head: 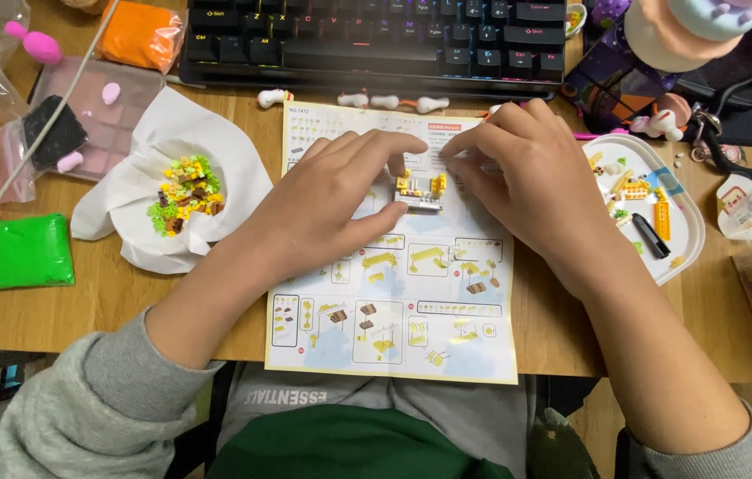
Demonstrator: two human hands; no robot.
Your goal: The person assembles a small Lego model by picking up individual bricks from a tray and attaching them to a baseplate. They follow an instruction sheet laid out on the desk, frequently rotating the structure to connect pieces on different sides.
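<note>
The small yellow-and-white brick model [420, 190] sits on the instruction sheet [394, 302] (centre of desk). Left hand [323, 200] and right hand [527, 182] flank it, fingertips pinching its sides. White tray [691, 239] lies right, keyboard [376, 35] behind.

Wood desk [110, 306]: instr sheet [394, 319], keyboard [376, 35], tray [686, 222].

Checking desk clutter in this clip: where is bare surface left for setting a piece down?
Bare wood shows between the green clay bag and the instruction sheet, along the near desk edge, and right of the sheet below the white parts tray. The sheet's lower half is uncovered. Crowded: the far edge by the keyboard, and around the small brick model, where left hand and right hand meet.
</note>
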